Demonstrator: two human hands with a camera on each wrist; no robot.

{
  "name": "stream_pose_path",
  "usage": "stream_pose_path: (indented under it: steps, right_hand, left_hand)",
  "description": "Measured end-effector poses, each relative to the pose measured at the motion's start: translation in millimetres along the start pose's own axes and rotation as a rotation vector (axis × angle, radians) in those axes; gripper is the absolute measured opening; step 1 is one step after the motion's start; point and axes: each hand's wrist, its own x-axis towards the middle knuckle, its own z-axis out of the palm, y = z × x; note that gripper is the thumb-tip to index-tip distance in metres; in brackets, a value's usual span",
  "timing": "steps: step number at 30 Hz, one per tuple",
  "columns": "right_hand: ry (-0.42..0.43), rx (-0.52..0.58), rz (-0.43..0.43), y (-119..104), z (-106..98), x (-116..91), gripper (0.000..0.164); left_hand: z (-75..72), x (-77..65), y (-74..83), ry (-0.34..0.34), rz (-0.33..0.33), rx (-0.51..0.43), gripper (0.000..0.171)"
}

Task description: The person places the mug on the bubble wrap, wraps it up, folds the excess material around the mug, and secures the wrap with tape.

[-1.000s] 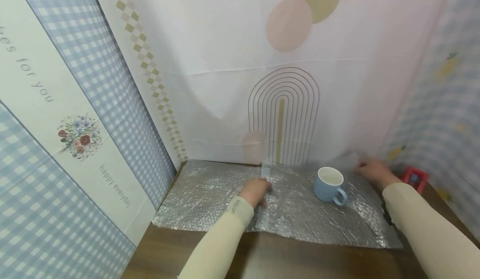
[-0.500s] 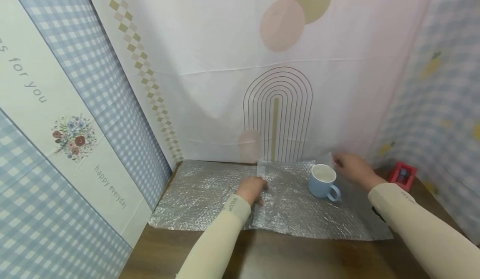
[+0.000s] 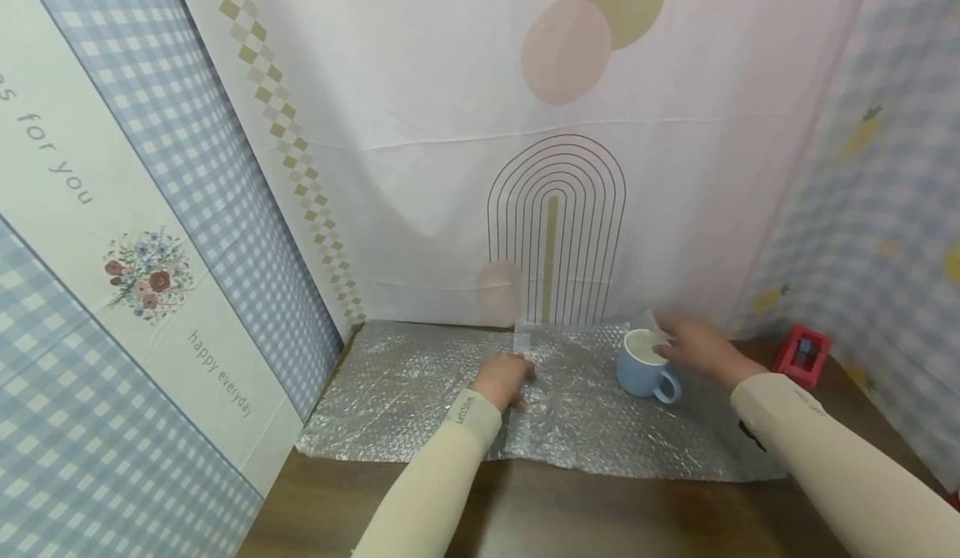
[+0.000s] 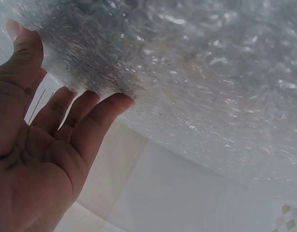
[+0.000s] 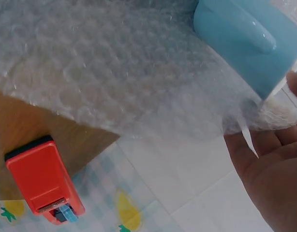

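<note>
A light blue mug point(image 3: 637, 376) stands upright on the right half of a sheet of silvery bubble wrap point(image 3: 585, 424). My left hand point(image 3: 504, 380) rests its fingertips on the wrap near the middle seam; in the left wrist view its fingers are spread and bent slightly. At the mug's back right side my right hand point(image 3: 697, 348) holds a lifted edge of the wrap. The right wrist view has its fingers behind that edge and the thumb beside the rim of the mug point(image 5: 235, 43). The wrap partly blurs those fingers.
A red tape dispenser point(image 3: 802, 356) sits on the wooden table point(image 3: 570, 512) to the right of the wrap. Printed cloth point(image 3: 420, 208) hangs close behind, and checked panels point(image 3: 217, 124) border both sides.
My right hand has moved left from the wrap's far right corner to the mug, bringing the lifted edge along. The left hand stays in place, and the view has shifted slightly.
</note>
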Motion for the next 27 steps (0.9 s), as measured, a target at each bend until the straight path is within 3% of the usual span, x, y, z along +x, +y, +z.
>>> stream_pose_path:
  steps: [3, 4, 7, 10, 12, 17, 22, 23, 27]
  right_hand:
    - [0.025, -0.05, -0.074, -5.5, 2.7, -4.5, 0.043]
    - [0.018, -0.051, -0.08, -7.6, 3.3, -6.3, 0.041]
    - [-0.055, -0.03, -0.048, -13.2, 3.8, -11.5, 0.048]
    - [-0.121, 0.004, -0.016, -14.2, 4.9, -14.7, 0.055]
    - [-0.141, 0.024, -0.011, -13.7, 6.1, -15.4, 0.057]
    - [-0.117, 0.003, -0.042, -12.6, 10.4, -15.7, 0.051]
    - [-0.054, -0.051, -0.094, -16.9, 8.5, -16.4, 0.044]
    - [-0.053, -0.05, -0.089, -17.4, 7.5, -16.3, 0.048]
    - [-0.109, 0.004, -0.048, -19.0, 3.7, -15.9, 0.079]
  left_hand:
    - [12.1, 11.4, -4.4, 0.016, 0.009, 0.016, 0.066]
    - [21.8, 19.0, -7.5, 0.026, 0.011, 0.024, 0.067]
    - [29.6, 25.5, -10.6, 0.022, 0.011, 0.024, 0.068]
    - [25.6, 21.3, -10.0, 0.017, 0.006, -0.003, 0.068]
    - [14.6, 11.5, -6.3, 0.007, -0.002, -0.022, 0.067]
    - [7.4, -0.3, -0.1, -0.004, -0.015, -0.024, 0.066]
    - [6.0, -0.8, 1.6, 0.004, -0.006, -0.031, 0.065]
    - [6.6, 0.9, 0.2, 0.008, 0.0, -0.038, 0.064]
    - [30.9, 24.0, -20.8, 0.033, 0.04, -0.057, 0.064]
